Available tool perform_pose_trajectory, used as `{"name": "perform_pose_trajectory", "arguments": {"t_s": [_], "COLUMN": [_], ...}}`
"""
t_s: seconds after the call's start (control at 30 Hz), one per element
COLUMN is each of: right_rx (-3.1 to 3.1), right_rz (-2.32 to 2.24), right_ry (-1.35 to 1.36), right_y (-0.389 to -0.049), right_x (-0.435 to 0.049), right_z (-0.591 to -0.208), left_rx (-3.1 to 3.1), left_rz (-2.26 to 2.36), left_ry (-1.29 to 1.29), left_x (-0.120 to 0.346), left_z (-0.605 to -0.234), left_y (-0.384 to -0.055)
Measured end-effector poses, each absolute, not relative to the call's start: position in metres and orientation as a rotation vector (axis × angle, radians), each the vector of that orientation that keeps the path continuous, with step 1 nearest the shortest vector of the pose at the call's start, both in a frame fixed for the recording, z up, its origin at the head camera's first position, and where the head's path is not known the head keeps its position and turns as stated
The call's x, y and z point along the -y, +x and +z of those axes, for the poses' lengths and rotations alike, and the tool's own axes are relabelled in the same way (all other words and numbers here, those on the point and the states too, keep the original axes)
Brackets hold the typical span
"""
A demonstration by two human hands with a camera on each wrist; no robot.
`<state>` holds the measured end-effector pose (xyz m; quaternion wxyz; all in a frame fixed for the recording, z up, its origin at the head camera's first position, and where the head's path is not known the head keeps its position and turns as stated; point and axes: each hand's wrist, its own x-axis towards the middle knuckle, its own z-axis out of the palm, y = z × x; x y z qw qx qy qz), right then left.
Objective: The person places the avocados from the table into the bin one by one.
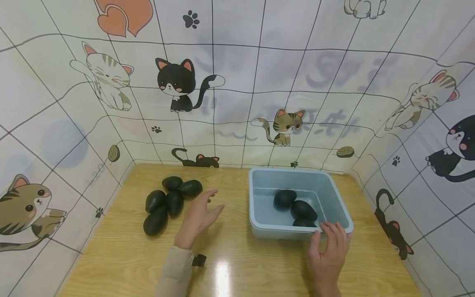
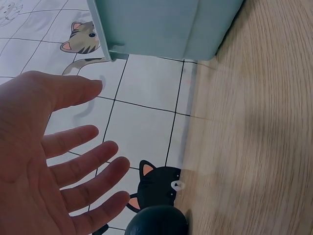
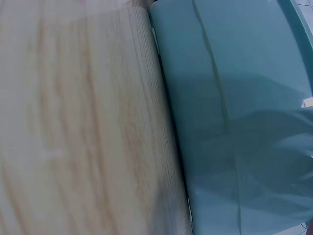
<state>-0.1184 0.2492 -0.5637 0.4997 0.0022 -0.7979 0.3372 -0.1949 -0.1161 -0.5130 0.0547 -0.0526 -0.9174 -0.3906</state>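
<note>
On the left of the table lies a group of several dark green avocados (image 1: 174, 203). My left hand (image 1: 198, 216) is just to their right, holding nothing, with its fingers apart in the left wrist view; one avocado (image 2: 156, 223) shows below them there. A light blue plastic bin (image 1: 289, 233) stands to the right with three avocados (image 1: 304, 210) visible inside, the nearest partly hidden by the front wall. My right hand (image 1: 330, 253) rests its fingers at the bin's front right rim, thumb by the outer wall. The right wrist view shows mostly the bin's side (image 3: 195, 122).
The wooden table (image 1: 233, 255) is enclosed at the back and sides by a white covering (image 1: 237, 99) printed with cats and grid lines. A small black item (image 1: 199, 260) is at the left wrist.
</note>
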Motion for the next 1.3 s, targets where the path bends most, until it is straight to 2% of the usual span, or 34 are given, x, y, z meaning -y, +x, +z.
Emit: {"name": "perform_pose_trajectory", "arguments": {"t_s": [1.3], "right_rx": [1.955], "right_rz": [0.813], "right_ry": [0.001], "right_y": [-0.117], "right_x": [-0.250], "right_z": [-0.563], "left_rx": [2.795], "left_rz": [-1.076], "left_ry": [-0.097], "left_x": [0.167], "left_z": [-0.520], "left_y": [-0.189]}}
